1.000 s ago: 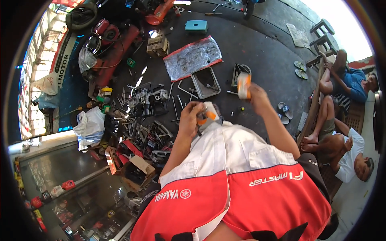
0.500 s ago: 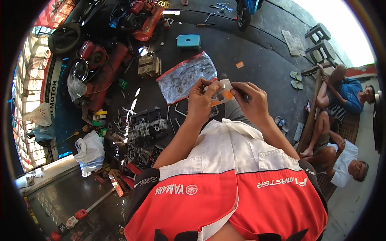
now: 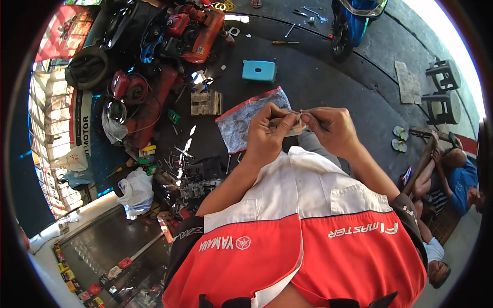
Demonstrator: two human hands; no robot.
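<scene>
Close in front of my chest I hold a small clear plastic packet (image 3: 295,129) with a pale, orange-tinted part inside. My left hand (image 3: 268,134) is closed round its left side, the thumb pressed on top. With thumb and fingertips together, my right hand (image 3: 333,126) pinches the packet's upper edge, right against the left thumb. What lies inside the packet is too small to make out. Beyond my hands, a silvery plastic sheet with a red edge (image 3: 233,126) lies on the dark floor, partly covered by my left hand.
A turquoise plastic stool (image 3: 259,70) and a wooden crate (image 3: 206,103) stand ahead. At left are red compressors (image 3: 154,102), an engine block (image 3: 199,180) and scattered tools. A blue motorbike (image 3: 354,25) stands far right. Two people sit on a bench (image 3: 446,226) at right.
My hands have come closer together, and my right fingertips now meet the left thumb at the packet's edge. The packet's orange patch shows less. The whole view has swung.
</scene>
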